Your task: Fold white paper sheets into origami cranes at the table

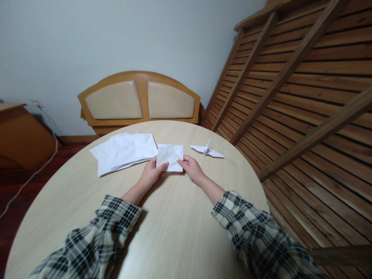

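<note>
A small creased square of white paper (170,155) is held just above the round wooden table (162,228), near its far middle. My left hand (151,173) pinches the sheet's lower left edge, thumb on top. My right hand (191,167) pinches its lower right corner. Both forearms wear plaid sleeves. To the left of the sheet lies a loose pile of crumpled white paper sheets (123,152). To the right sits a folded white paper crane (207,150), apart from both hands.
A wooden headboard with two padded panels (139,100) leans against the wall behind the table. A slatted wooden bed frame (305,97) stands tilted at the right. A wooden cabinet (20,135) and a white cable (43,162) are at the left.
</note>
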`<state>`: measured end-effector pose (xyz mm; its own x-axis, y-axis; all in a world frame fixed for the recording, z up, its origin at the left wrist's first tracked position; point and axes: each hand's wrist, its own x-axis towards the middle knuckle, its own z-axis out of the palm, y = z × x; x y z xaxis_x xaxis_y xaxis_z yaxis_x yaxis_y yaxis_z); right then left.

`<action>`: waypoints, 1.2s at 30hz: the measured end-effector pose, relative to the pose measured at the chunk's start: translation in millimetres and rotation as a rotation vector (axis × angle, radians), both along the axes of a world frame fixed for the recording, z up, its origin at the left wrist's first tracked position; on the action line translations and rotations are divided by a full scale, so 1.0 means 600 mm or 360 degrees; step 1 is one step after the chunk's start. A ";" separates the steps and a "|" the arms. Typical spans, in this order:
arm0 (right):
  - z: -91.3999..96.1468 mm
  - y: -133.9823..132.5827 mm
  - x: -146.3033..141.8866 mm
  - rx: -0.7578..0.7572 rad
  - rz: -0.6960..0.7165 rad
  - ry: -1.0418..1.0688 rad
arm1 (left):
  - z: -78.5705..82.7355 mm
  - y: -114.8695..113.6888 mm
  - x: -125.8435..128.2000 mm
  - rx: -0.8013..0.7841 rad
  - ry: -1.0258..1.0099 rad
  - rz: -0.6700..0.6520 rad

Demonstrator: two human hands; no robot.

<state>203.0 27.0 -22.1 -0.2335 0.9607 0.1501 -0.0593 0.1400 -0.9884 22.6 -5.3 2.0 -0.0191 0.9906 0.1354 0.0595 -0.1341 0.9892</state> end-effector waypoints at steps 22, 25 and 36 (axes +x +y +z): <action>0.027 -0.010 0.004 -0.0247 -0.0074 0.0259 | 0.006 -0.003 0.001 -0.0073 -0.0120 -0.0216; 0.029 -0.010 0.004 -0.0244 -0.0060 0.0271 | 0.004 -0.003 0.000 -0.0069 -0.0089 -0.0220; 0.020 -0.009 0.005 -0.0156 0.0040 0.0185 | 0.001 -0.003 0.000 -0.0046 -0.0086 -0.0324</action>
